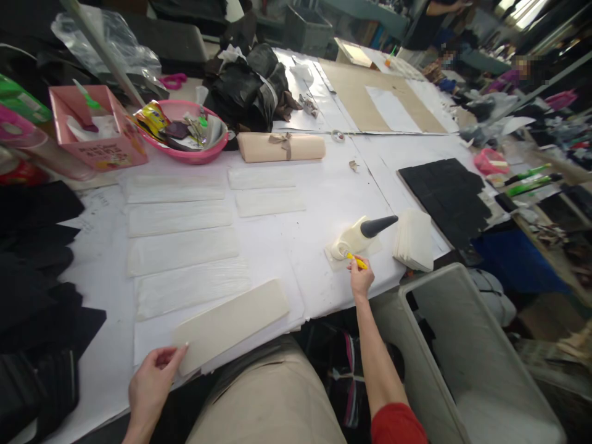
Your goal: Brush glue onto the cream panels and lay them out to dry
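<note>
Near the table's front edge, my left hand (pixel 155 379) pinches the left end of a cream rectangular strip (pixel 234 324), which lies tilted on the white paper. My right hand (pixel 361 279) grips a yellow-handled brush (pixel 358 262). Its tip is at the round mouth of a cream glue bottle (pixel 351 239) with a black cone-shaped end, lying on its side on a small pale sheet. Left of centre, several glossy whitish strips (pixel 185 250) are laid out in rows. Beside the bottle, on its right, stands a stack of cream pieces (pixel 415 239).
Pink basket (pixel 194 157) with small items, pink box (pixel 99 132) and a rolled beige bundle (pixel 282 148) line the back. Black pieces lie at left (pixel 41 265) and on a board at right (pixel 444 191). A grey bin (pixel 481 345) stands by my right arm. People sit farther off.
</note>
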`<state>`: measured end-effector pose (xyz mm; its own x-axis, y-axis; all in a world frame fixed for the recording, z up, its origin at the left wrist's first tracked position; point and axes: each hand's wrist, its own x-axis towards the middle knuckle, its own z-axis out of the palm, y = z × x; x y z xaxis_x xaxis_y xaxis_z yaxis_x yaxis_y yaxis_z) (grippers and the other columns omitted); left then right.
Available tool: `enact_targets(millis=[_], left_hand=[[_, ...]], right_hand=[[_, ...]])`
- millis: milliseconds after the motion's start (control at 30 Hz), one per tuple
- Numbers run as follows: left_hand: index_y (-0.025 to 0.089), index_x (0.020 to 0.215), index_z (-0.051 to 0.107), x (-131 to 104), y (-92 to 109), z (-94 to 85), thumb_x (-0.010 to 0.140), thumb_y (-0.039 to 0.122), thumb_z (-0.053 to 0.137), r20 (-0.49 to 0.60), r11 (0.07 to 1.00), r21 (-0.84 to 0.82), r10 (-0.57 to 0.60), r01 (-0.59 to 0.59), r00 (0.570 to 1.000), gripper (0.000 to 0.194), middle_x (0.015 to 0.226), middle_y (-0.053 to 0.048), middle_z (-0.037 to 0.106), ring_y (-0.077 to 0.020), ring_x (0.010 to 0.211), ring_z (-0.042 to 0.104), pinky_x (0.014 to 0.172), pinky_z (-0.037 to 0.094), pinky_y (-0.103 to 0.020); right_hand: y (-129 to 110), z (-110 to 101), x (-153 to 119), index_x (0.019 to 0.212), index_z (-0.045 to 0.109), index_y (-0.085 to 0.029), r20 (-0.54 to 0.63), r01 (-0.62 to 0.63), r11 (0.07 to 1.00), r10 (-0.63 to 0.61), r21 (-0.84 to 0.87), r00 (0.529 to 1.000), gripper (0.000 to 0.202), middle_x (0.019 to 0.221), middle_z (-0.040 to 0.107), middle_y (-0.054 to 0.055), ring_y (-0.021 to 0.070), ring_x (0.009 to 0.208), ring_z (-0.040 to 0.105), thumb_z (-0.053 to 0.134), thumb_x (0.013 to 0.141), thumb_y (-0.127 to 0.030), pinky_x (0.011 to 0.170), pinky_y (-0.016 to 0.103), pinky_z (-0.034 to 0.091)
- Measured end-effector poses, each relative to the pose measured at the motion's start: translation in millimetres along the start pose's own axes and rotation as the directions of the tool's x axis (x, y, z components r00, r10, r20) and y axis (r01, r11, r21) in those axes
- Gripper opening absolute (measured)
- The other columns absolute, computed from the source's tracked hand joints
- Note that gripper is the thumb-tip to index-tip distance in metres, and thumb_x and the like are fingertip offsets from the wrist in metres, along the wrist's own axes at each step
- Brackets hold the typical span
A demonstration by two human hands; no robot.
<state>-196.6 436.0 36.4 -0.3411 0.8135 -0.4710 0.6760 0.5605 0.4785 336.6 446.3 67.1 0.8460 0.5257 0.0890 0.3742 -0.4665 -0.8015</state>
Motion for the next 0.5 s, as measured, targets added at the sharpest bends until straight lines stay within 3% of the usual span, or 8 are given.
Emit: enact_targets(millis=[167, 367, 500], left_hand=[[0.019, 0.080, 0.062, 0.6, -17.3, 7.1, 0.054, 0.068, 0.068, 0.076, 0.989, -0.123, -0.076, 0.085, 0.994, 0.056, 0.065, -0.003, 0.067, -0.0255, 0.061, 0.065, 0.058, 0.049, -0.036], [0.017, 0.077, 0.061, -1.8, -10.9, 7.7, 0.044, 0.061, 0.076, 0.114, 0.928, -0.334, -0.137, 0.168, 0.984, 0.057, 0.056, -0.001, 0.064, -0.0210, 0.050, 0.061, 0.050, 0.052, -0.034], [0.018, 0.070, 0.060, 0.6, -9.9, 7.3, 0.044, 0.060, 0.075, 0.150, 0.915, -0.362, -0.128, 0.175, 0.980, 0.051, 0.050, -0.002, 0.063, -0.0210, 0.047, 0.060, 0.050, 0.052, -0.035]], right_hand=[[-1.3, -1.9, 2.1, 0.101, 0.067, -0.013, 0.015, -0.040, 0.997, 0.039, 0.062, 0.999, 0.048, 0.081, 0.071, 0.008, 0.0181, 0.059, 0.067, 0.057, 0.080, -0.055, 0.058, 0.030, 0.052], [-5.4, -13.1, -14.1, 0.097, 0.067, -0.015, -0.016, 0.018, 0.998, -0.017, 0.059, 1.000, 0.039, 0.076, 0.070, 0.005, 0.0174, 0.059, 0.067, 0.060, 0.078, -0.048, 0.056, 0.027, 0.052], [-8.8, -21.6, -30.5, 0.100, 0.065, -0.014, -0.088, -0.049, 0.982, 0.066, 0.182, 0.994, 0.040, 0.074, 0.069, 0.004, 0.0165, 0.060, 0.068, 0.063, 0.075, -0.045, 0.055, 0.026, 0.053]])
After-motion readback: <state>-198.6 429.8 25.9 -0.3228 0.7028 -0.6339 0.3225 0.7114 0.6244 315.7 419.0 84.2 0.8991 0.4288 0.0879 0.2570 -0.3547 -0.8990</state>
